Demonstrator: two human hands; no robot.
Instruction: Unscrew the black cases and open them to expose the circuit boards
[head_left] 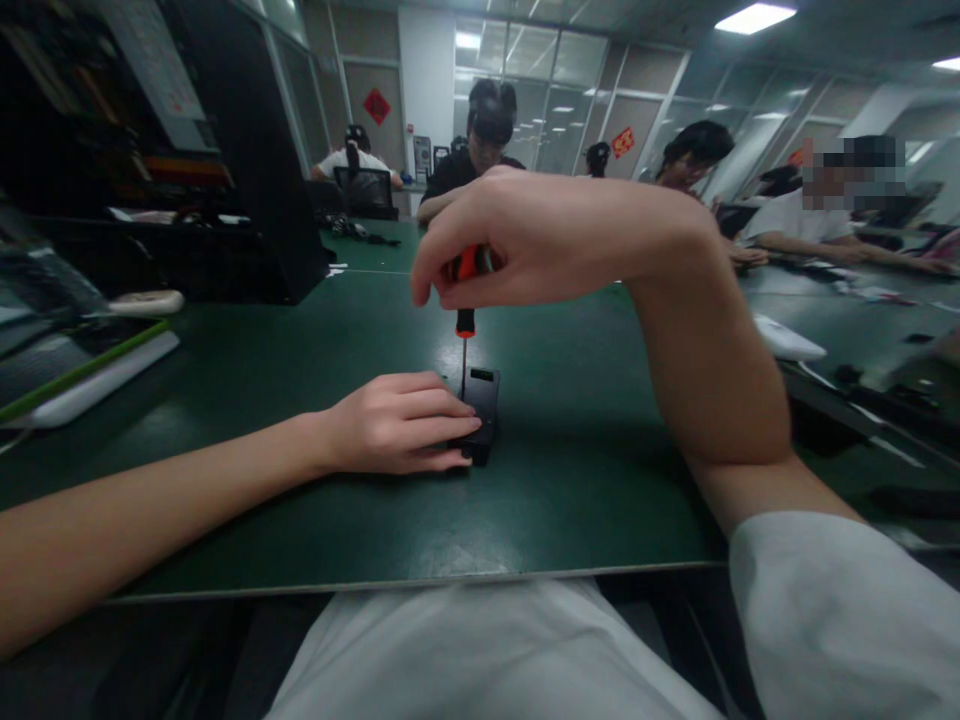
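My right hand is closed around a red and black screwdriver, held upright with its shaft pointing down. The tip of the shaft meets a small black plastic box near its left edge, as far as I can see. That box lies on the green tabletop and has a dark slot or window near its far end. My left hand grips the box from the left, its fingers across the top and near side. My left thumb is hidden.
The green table has its front edge close to my lap. At the left are a black shelf unit and a green-rimmed tray. Cables lie at the back. A white device is at the right. Other people sit across and to the right.
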